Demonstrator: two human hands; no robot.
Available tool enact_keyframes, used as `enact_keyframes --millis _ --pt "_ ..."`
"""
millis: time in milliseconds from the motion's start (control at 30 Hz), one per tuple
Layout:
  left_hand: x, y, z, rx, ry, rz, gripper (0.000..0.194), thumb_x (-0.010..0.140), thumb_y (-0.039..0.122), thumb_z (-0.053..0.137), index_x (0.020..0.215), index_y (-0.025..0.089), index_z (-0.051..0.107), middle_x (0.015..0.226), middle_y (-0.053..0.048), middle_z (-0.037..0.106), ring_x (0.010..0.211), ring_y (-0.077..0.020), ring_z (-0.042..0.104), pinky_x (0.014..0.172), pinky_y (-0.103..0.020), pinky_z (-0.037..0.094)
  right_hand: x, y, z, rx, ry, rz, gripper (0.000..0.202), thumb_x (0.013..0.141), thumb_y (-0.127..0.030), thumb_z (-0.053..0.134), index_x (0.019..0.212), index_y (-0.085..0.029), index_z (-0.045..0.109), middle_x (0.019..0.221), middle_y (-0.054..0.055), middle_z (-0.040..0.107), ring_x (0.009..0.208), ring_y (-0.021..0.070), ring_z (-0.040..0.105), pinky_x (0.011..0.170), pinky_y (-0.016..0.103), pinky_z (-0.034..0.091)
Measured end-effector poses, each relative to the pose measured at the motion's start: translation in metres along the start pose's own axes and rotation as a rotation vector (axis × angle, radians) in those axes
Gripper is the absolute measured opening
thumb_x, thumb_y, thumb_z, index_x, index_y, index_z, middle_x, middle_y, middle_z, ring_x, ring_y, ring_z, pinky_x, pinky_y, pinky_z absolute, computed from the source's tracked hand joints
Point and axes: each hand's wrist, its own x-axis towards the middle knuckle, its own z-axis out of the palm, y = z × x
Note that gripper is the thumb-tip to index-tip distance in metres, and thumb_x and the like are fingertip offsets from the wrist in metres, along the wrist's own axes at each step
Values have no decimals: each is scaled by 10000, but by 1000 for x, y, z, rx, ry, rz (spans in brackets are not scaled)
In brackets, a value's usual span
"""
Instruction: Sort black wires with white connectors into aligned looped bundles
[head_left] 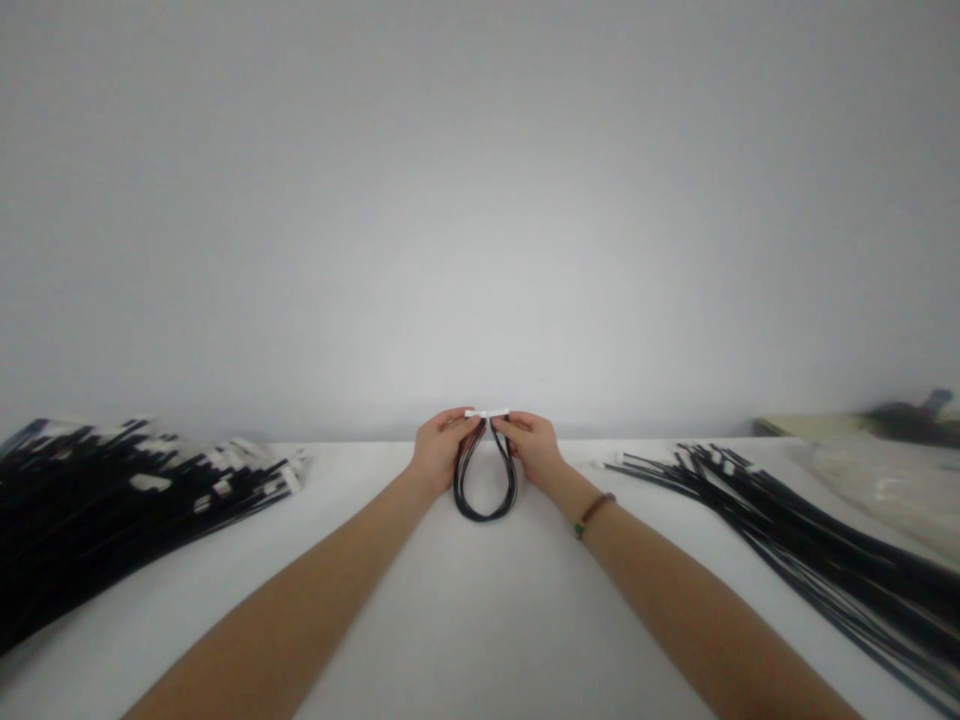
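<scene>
A black cable [484, 517] hangs in a loop between my two hands, above the white table [480, 610]. My left hand [444, 445] pinches one end of it, and a white connector [474, 413] shows at the fingertips. The other end is pinched by my right hand [531, 443], with a second white connector [499, 412] at its fingers. The two connectors are held end to end, very close together; whether they touch is too small to tell. A bracelet [592, 515] is round my right wrist.
On the left lies a large pile of black cables [97, 510] with white connectors. Another bundle of black cables [810, 540] stretches along the right side. Beyond it is a clear plastic bag [885, 490] at the far right. A pale wall [480, 220] rises behind the table.
</scene>
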Motion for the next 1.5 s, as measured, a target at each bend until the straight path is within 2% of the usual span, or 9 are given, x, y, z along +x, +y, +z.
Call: enact_keyframes --millis 367,800,867,933,1000,1067,1233,1333,1500 --pt "-1 2 1 22 -1 -5 319 497 131 709 787 97 579 666 -64 623 615 -144 597 594 -235 479 0 0 -1 9 -13 -6 255 533 -321 669 672 -120 594 451 -58 426 378 38 287 350 180 181" --pt "1 1 0 24 -10 4 308 521 123 699 801 99 571 701 -63 617 640 -136 593 655 -248 483 1 3 -2 -20 -2 -5 279 539 -340 665 694 -117 598 484 -40 478 382 42 322 354 177 213" --pt "-2 5 0 39 -49 -29 282 546 134 690 794 111 559 738 -62 612 676 -137 592 687 -261 483 1 2 -2 -13 -16 -8 286 546 -343 660 707 -115 596 496 -35 493 382 42 336 357 176 229" --pt "-6 8 3 39 -135 -117 246 591 178 668 792 136 533 779 -56 602 712 -149 590 699 -305 487 1 1 -2 -7 -32 0 312 544 -336 663 758 -123 585 525 -27 523 388 47 367 363 173 257" --pt "-10 9 6 13 -231 -213 211 644 238 628 791 162 498 784 -42 584 716 -161 589 672 -350 494 1 1 -2 -17 -43 14 354 537 -314 669 827 -144 556 554 -25 545 399 62 410 367 174 286" --pt "-14 6 11 -13 -272 -259 185 683 268 587 787 173 468 766 -30 566 695 -160 589 638 -363 500 1 2 -3 -54 -34 14 363 539 -289 662 855 -167 530 563 -31 545 403 76 436 362 177 306" --pt "-11 -6 14 -9 -180 -220 124 723 213 533 794 166 444 728 -24 549 657 -149 589 619 -348 504 1 8 -4 -313 73 -144 257 576 -297 632 787 -165 565 683 4 566 518 105 519 453 212 409" --pt "-5 -9 14 -21 -115 -207 71 738 164 499 771 153 437 709 -34 556 659 -151 593 634 -344 505 0 9 -5 -445 86 -196 258 637 -329 589 843 -175 568 758 27 573 585 116 543 499 217 436" --pt "-4 -5 13 -77 -53 -244 41 776 157 431 774 120 449 799 -102 594 681 -168 605 660 -357 508 -3 6 -6 -581 197 -261 326 671 -360 552 930 -167 507 777 27 530 536 95 517 485 214 428"
